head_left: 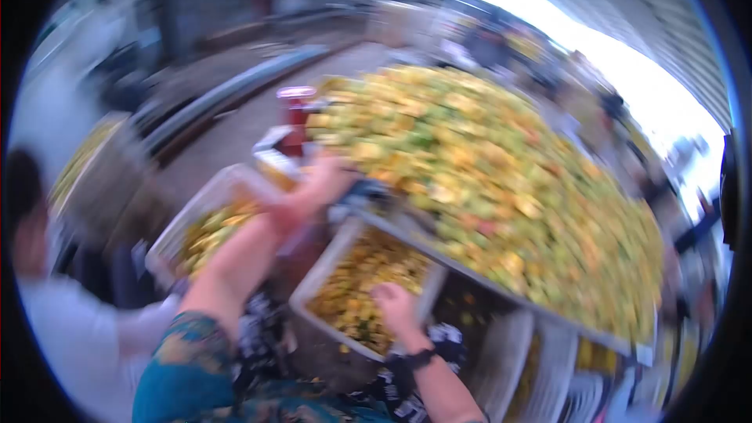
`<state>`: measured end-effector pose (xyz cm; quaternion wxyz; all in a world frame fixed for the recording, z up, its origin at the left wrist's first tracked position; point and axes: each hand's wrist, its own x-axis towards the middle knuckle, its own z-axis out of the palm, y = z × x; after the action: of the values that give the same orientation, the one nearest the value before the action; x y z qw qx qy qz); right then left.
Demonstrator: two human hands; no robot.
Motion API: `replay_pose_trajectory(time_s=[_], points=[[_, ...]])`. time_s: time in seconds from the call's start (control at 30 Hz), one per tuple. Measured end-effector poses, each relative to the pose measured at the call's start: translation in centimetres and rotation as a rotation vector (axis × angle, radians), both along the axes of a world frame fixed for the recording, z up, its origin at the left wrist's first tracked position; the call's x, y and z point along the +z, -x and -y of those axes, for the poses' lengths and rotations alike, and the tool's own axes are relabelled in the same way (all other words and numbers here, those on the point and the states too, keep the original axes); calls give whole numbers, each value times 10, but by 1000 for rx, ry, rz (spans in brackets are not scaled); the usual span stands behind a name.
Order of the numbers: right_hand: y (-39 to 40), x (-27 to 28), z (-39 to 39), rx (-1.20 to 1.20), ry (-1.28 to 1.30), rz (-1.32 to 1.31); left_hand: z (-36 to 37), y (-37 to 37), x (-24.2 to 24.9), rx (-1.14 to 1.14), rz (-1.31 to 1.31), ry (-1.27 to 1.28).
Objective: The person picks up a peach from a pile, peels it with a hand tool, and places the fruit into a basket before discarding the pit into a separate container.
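Observation:
My left hand (331,175) reaches to the near left edge of a big heap of yellow and green pieces (470,164), next to a dark blue thing (364,188). Motion smears its fingers, and whether it holds anything does not show. Over a pale crate (319,272) of small yellow pieces (352,290), my right hand (397,309) is lowered with its fingers curled in. What they hold, if anything, is hidden. A dark band circles the right wrist. The pieces look like fruit or flowers, too blurred to name.
A white crate (176,227) of yellow pieces stands left, partly behind my left arm. Beyond my left hand is a red container (295,113). More pale crates (501,360) line the near right. A person in white (78,337) is close on the left; the background is blurred.

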<state>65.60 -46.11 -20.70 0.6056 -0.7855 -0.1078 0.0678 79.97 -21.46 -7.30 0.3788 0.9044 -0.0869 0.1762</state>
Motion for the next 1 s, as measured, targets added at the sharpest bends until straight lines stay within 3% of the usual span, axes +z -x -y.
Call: replay_pose_trajectory(time_s=[0.03,0.07,0.17,0.23,0.3,0.43,0.7,0.77,0.8,0.87,0.9,0.93,1.0], points=[[1,16,-5,3,-13,18,-5,14,9,68,-109,-96],[6,38,-17,43,-161,-73,-15,12,-9,-3,-69,-47],[28,84,-51,-15,-181,28,-10,71,-9,113,1,-54],[41,87,-65,-94,-275,5,-6,101,-14,137,-165,-93],[46,71,-68,-80,-311,-9,-6,125,-47,142,-101,-74],[52,47,-73,-54,-196,-43,-8,175,-63,56,-270,138],[66,7,-58,-13,109,126,11,216,-77,89,-291,367],[74,7,-53,-70,68,138,20,211,-88,118,-252,350],[83,27,-56,-70,158,140,21,206,-95,5,-83,48],[90,42,-54,-109,150,63,12,219,-67,-1,-20,129],[93,44,-52,-132,99,10,9,226,-49,43,-253,295],[93,42,-48,-143,30,-29,9,218,-64,73,-249,244],[94,43,-46,-134,-20,-64,7,211,-70,180,-483,655]])
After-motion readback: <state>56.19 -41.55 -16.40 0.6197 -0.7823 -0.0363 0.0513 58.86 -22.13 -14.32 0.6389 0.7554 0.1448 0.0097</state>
